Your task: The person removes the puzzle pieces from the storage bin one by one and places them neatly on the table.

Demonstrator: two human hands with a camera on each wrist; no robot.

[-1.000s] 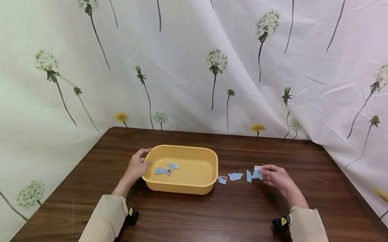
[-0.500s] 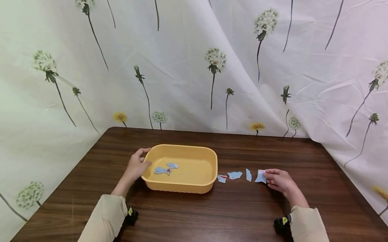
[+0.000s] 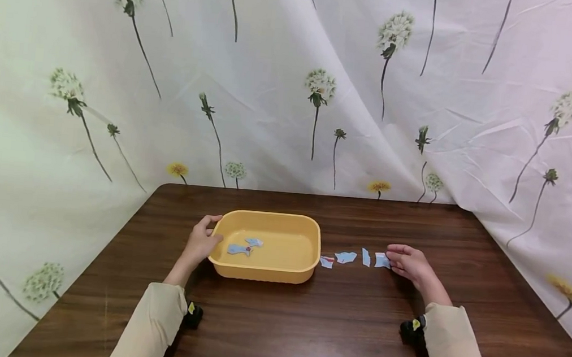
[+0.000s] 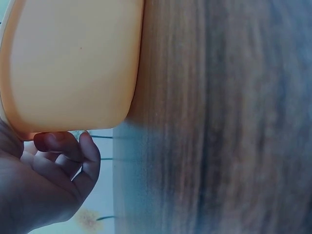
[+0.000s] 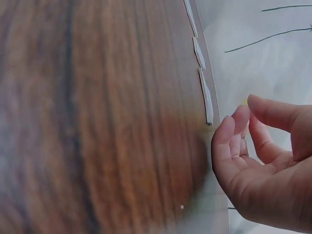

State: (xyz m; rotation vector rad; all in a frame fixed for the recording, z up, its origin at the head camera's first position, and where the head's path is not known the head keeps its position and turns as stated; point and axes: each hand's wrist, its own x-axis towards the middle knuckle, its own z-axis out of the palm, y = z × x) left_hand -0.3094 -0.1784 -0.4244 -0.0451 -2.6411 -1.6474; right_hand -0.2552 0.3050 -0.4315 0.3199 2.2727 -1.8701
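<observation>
My left hand grips the left end of a yellow plastic basin, thumb over the rim and fingers outside. Two torn light-blue paper pieces lie in the basin, one fish-shaped piece and a smaller piece. My right hand hovers at the right edge of a squarish torn paper piece that lies on the table. In the right wrist view, its fingers are loosely bent with nothing between them, just beyond the end of that paper. The left wrist view shows the basin's side above the fingers.
Left of the squarish piece, a narrow paper strip, a wider scrap and a red-marked scrap form a row to the basin's right side. The dark wooden table meets a dandelion-print curtain at the back.
My right hand has moved the squarish paper slightly right, away from the strip, laid it flat and let go of it. The left hand keeps its hold on the basin.
</observation>
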